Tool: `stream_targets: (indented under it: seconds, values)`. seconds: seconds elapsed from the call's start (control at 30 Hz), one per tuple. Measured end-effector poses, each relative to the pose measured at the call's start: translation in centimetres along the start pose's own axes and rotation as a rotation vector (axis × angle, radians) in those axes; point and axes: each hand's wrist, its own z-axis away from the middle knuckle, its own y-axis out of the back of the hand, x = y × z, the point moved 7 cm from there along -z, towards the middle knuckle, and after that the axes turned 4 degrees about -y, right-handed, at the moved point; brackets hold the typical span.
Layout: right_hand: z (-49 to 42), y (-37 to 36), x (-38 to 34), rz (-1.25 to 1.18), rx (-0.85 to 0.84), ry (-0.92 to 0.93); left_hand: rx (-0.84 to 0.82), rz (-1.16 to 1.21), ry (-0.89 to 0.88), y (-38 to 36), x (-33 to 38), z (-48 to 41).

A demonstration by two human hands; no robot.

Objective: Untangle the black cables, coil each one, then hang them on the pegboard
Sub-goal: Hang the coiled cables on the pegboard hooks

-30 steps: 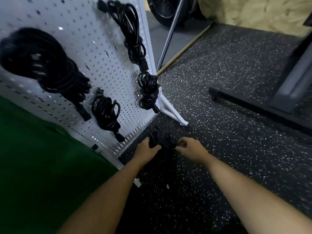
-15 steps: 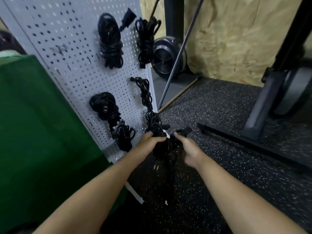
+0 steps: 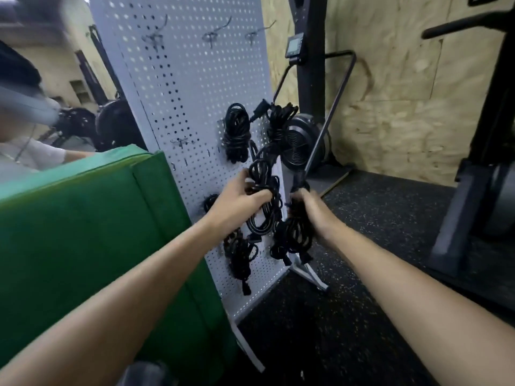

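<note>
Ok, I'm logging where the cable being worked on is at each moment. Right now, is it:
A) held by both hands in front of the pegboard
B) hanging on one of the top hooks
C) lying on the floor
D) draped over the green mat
A: the left-hand grip and right-hand grip both curl round the black cable bundle, off the floor and in front of the pegboard, whose top hooks are bare.

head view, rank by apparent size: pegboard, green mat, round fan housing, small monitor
1. green mat and pegboard: they look alike, and the mat is nearer the camera, so not ranked.
2. round fan housing
3. small monitor
</note>
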Motion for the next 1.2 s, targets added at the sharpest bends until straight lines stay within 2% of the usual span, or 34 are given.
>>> stream_targets:
  seconds: [0.13,0.27,0.33,0.47,0.7,1.03,1.2]
  values:
    - [1.5,-4.1,-5.6,0.065,-0.065,0.093,0.071,-0.058,-0.064,4.2,4.1,-1.0]
    - [2.3,-6.2,-8.9,0.169,-0.067,0.296,0.084,-0.221,-0.130,8.2,8.3,-2.5]
    - [2.1,-6.8,-9.9,0.189,-0.029,0.368,0.094,-0.337,-0.139,10.2,9.9,-3.8]
    - [2.4,-8.5,-12.0,0.279,0.080,0.491,0.058,-0.503,-0.046,13.1,11.1,-6.6]
    - [1.7,-12.1,-14.1,0.215,0.137,0.538,0.119,-0.648,0.026,15.2,9.5,-9.5]
    - [0.0,-14.9,-15.8,0.269,0.213,0.573,0.133,-0.761,-0.020,17.9,8.0,-10.8]
    - [0.6,-15.7,-16.9,0.271,0.273,0.629,0.167,-0.732,-0.064,18.8,7.5,-10.9]
